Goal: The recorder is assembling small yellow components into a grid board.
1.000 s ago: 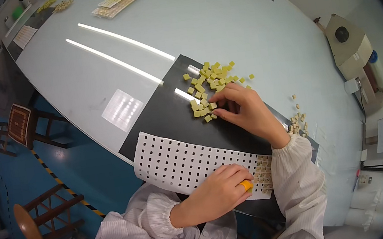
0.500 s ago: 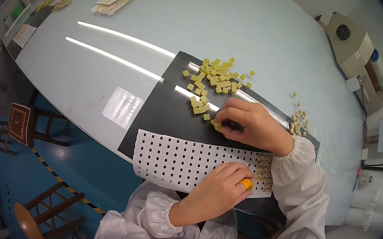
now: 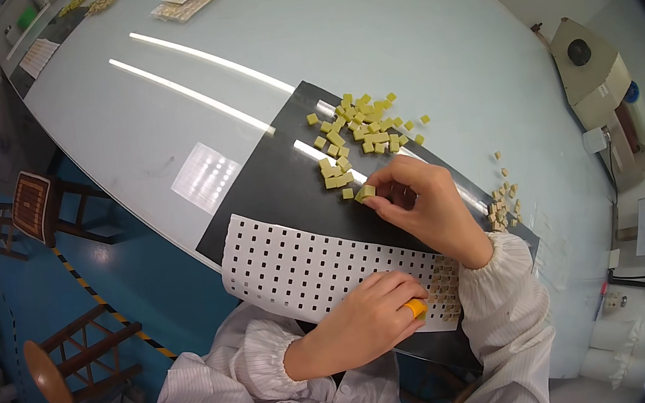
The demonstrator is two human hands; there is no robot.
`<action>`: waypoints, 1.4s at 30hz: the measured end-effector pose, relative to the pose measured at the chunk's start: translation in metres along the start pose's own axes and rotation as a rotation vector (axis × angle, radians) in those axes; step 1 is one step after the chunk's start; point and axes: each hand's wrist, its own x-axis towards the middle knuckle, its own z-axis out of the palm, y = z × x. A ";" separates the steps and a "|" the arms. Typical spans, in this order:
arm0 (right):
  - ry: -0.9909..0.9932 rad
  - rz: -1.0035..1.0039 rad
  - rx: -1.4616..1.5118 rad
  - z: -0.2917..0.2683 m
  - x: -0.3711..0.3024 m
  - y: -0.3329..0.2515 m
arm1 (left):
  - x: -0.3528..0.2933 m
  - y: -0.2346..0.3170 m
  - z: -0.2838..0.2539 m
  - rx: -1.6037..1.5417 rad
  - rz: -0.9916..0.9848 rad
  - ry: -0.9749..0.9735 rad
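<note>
My right grip [image 3: 422,208] is pinching narrow around one small yellow-green cube [image 3: 366,192], which is showing just past my fingertips [image 3: 379,202] at their upper left. It is sitting low over the black mat [image 3: 273,200], and I cannot tell whether the cube is touching the mat or is lifted clear of it. The rest of the loose cubes [image 3: 357,126] are lying in a heap up and slightly left of that grip, on the far part of the mat, with the nearest stragglers just beside the pinched one.

My left grip [image 3: 372,318] is pressing down flat, fingers curled, on the white sheet with rows of square holes [image 3: 307,265]. A yellow tip [image 3: 416,308] is poking out from under it on the right; I cannot tell what it belongs to.

The sheet is lying toward me from the right grip, down and to the left, with its long side running from lower right to upper left across the mat's near edge. Its right end, just beside my left grip, is looking filled with cubes [image 3: 444,291], while the holes further left are standing open. That filled end is lying right below my right wrist, so the right grip is the nearer one to both heap and sheet.

A smaller scatter of cubes [image 3: 503,205] is lying off to the right on the pale counter [image 3: 364,31].
</note>
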 end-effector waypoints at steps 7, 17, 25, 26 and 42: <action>0.049 0.043 -0.056 0.014 -0.006 0.000 | 0.001 0.001 0.000 0.002 0.001 0.026; 0.087 -0.033 -0.138 0.020 -0.008 0.006 | 0.000 0.002 0.002 -0.006 -0.001 0.014; 0.084 -0.069 -0.125 -0.015 -0.049 -0.005 | 0.002 0.004 0.002 0.026 -0.044 0.047; 0.093 -0.048 -0.129 -0.020 -0.060 -0.007 | 0.002 0.004 0.001 0.048 -0.048 0.055; -0.064 -0.060 -0.185 -0.023 -0.149 -0.003 | 0.007 0.010 0.001 0.067 -0.138 0.057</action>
